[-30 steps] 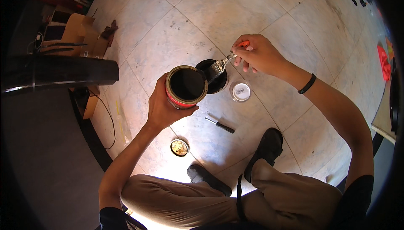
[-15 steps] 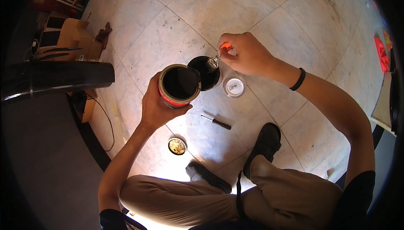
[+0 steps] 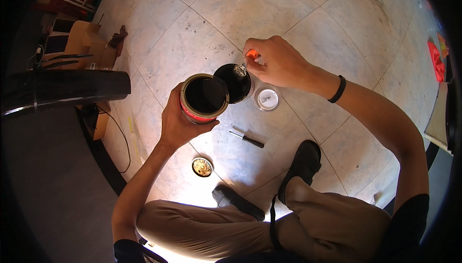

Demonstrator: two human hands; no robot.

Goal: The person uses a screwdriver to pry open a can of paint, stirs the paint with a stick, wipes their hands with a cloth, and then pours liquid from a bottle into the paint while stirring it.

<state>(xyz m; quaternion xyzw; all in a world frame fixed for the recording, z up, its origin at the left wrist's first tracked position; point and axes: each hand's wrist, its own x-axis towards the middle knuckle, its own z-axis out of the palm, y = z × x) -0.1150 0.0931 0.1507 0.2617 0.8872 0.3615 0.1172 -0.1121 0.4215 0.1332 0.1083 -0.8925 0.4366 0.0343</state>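
Observation:
My left hand (image 3: 174, 123) grips a round paint can (image 3: 196, 116) with a red label and a metallic rim. The can is tilted toward a clear-walled tub (image 3: 251, 89), its rim overlapping the tub's left side in view. Dark liquid shows inside both. Pinched in my right hand (image 3: 279, 63) is the orange handle of a paintbrush (image 3: 239, 71). The brush's pale, paint-smeared metal part is over the tub, and its bristles are lost in the dark inside. Beside the tub lies a clear round lid (image 3: 267, 98) with a white label.
A screwdriver (image 3: 248, 139) with a black handle and a round gold-coloured lid (image 3: 202, 166) lie on the tiled floor near my feet. Left of me, a glossy black panel (image 3: 72, 87) juts in beside cardboard boxes (image 3: 86, 46). Something red (image 3: 436, 60) is at the far right.
My right hand has shifted slightly left with the paintbrush, whose metal part now sits farther over the tub. The left hand and the can have barely moved.

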